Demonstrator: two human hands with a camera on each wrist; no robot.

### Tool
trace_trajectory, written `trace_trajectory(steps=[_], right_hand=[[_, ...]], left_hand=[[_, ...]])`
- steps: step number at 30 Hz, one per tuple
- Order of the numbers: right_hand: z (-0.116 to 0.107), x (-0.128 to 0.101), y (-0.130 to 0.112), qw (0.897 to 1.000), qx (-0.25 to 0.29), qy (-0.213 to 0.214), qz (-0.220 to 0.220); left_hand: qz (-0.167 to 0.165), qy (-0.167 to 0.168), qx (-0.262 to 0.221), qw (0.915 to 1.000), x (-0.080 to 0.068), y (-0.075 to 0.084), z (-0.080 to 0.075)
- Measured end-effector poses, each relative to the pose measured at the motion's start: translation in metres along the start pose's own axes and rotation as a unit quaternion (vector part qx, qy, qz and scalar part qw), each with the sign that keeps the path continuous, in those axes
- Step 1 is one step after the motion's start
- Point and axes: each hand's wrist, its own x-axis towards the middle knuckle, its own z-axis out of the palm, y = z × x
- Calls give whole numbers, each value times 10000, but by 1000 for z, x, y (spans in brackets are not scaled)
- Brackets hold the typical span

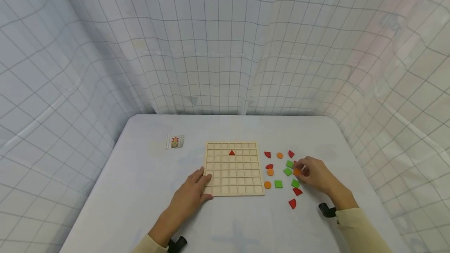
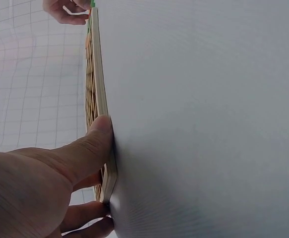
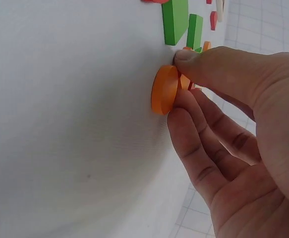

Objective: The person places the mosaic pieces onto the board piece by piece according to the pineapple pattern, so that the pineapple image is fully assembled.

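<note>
My left hand grips the near left corner of a pale wooden grid board. In the left wrist view the thumb presses the board's near edge, while other fingers lie round the corner. One red triangle sits in a cell near the board's far side. To the right, my right hand pinches an orange disc at the table surface, between thumb and fingers. A red piece lies by its fingertips, partly hidden. Green squares and red quarter-circle pieces lie around it.
More orange discs lie along the board's right side, one touching a red piece. A small picture card with a printed grid lies beyond the board at left. White gridded curtains enclose the white table.
</note>
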Motion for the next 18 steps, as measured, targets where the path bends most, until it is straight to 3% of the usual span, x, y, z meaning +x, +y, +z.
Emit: trace_trajectory(steps=[11, 18], right_hand=[[-1, 4, 1, 9999, -30, -11, -95], [-1, 10, -12, 9997, -47, 182, -147]], left_hand=[[57, 37, 25, 10000, -1, 0, -1], [48, 2, 33, 10000, -1, 0, -1]])
